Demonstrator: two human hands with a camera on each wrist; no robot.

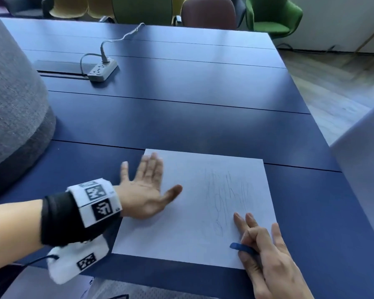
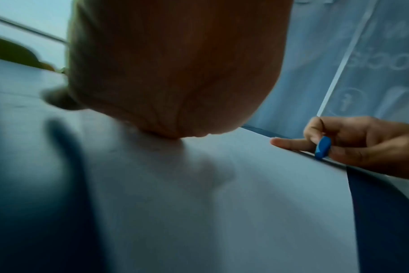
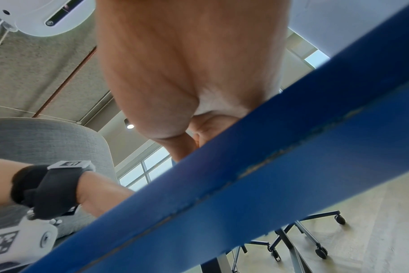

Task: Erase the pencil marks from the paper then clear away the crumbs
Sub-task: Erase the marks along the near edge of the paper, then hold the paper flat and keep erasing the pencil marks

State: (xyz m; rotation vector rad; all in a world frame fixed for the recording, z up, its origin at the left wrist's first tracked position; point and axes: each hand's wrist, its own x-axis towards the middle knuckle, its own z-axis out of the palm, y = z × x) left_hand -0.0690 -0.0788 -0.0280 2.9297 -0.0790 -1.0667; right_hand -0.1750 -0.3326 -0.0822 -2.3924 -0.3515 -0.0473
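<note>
The left hand (image 1: 146, 188) lies flat and wide on the paper (image 1: 188, 225). The right hand (image 1: 266, 253) pinches a blue eraser (image 1: 239, 247) near the pencil marks (image 1: 229, 197).

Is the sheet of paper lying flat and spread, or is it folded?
Spread flat. The paper lies unfolded on the blue table; the left hand presses its left edge.
</note>
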